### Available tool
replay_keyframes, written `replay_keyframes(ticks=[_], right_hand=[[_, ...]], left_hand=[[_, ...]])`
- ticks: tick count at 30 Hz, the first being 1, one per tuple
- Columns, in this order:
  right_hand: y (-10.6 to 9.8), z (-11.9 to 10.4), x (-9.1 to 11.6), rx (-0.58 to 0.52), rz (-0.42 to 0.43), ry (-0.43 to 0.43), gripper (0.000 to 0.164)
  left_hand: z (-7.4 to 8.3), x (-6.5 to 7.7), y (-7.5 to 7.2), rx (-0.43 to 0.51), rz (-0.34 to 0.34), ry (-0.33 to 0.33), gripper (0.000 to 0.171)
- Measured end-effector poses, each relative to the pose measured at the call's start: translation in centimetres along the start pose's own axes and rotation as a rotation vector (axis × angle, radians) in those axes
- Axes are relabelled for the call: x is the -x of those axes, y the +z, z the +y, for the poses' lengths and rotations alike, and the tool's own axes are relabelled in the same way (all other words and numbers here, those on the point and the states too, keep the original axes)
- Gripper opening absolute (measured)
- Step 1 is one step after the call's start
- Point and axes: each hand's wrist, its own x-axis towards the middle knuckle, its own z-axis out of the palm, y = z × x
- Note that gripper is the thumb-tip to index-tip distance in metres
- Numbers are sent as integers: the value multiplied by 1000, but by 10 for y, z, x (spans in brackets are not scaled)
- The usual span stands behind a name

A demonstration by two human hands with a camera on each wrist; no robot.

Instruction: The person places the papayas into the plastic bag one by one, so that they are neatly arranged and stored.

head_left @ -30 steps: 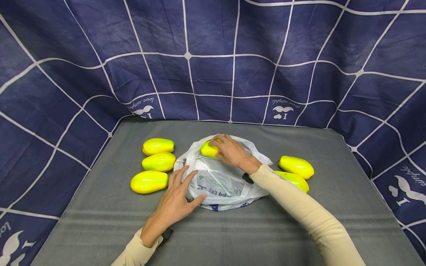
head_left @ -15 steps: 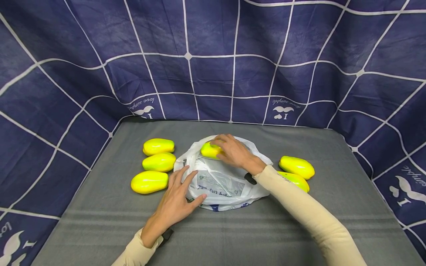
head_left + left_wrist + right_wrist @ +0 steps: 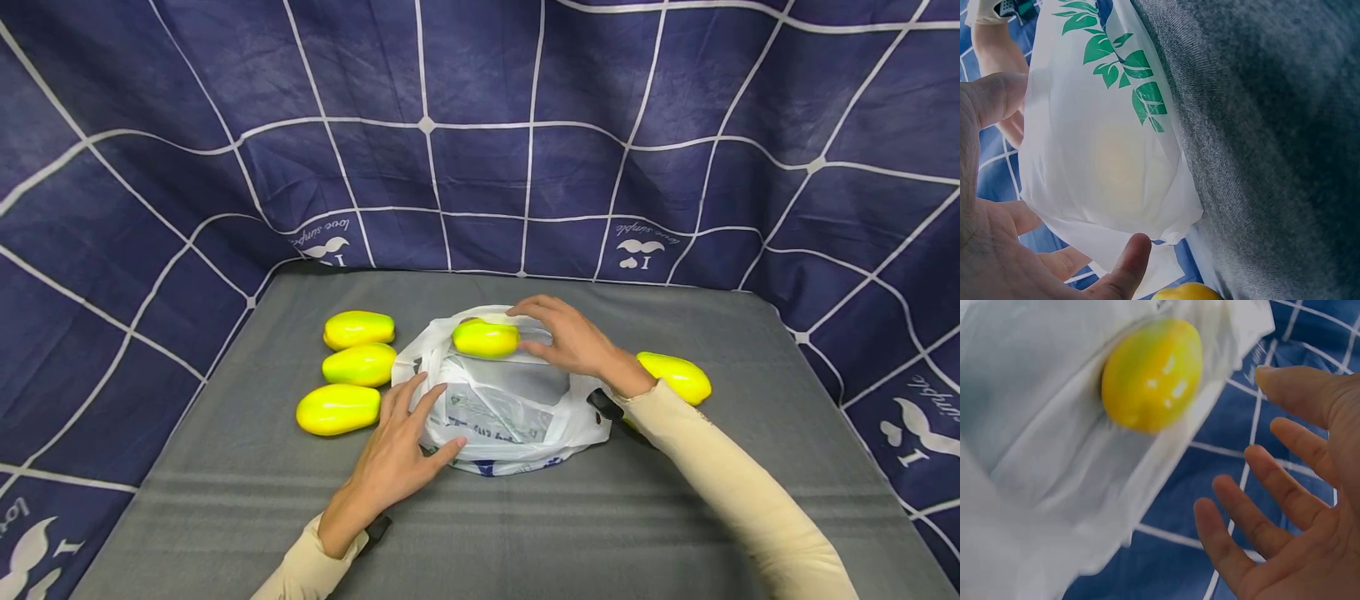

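A white plastic bag [image 3: 517, 454] with printed text lies with its mouth facing up, and a yellow-green papaya [image 3: 486, 340] sits inside at the far end. My left hand [image 3: 397, 458] rests at the bag's left side, fingers spread. In the left wrist view, its thumb and fingers lie around the bag wall [image 3: 1066, 150], which bears green leaves. Just right of the papaya, my right hand [image 3: 573, 337] hovers over the bag's rim with nothing in it. The right wrist view shows its fingers [image 3: 1266, 481] spread and apart from the papaya [image 3: 1150, 375].
To the bag's left, three papayas [image 3: 337, 409] lie in a column on the grey cloth [image 3: 480, 533]. At the right lies another papaya [image 3: 675, 377]; one beside it is mostly hidden by my right forearm. A blue curtain [image 3: 480, 167] with white lines stands around the surface.
My right hand has let go of the papaya in the bag and moved to the right, its fingers opening. The papaya stays in the bag. My left hand has not moved.
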Motion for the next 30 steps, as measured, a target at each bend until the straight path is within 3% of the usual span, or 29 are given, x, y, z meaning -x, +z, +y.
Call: replay_keyframes(ticks=[6, 12, 30], right_hand=[[-25, 15, 27, -116, 34, 32, 47], [-44, 34, 59, -154, 33, 118, 48], [-69, 77, 149, -200, 125, 413, 45]], left_hand=[[0, 0, 0, 2, 4, 2, 75], [0, 0, 0, 0, 1, -2, 76], [2, 1, 0, -10, -2, -3, 76]])
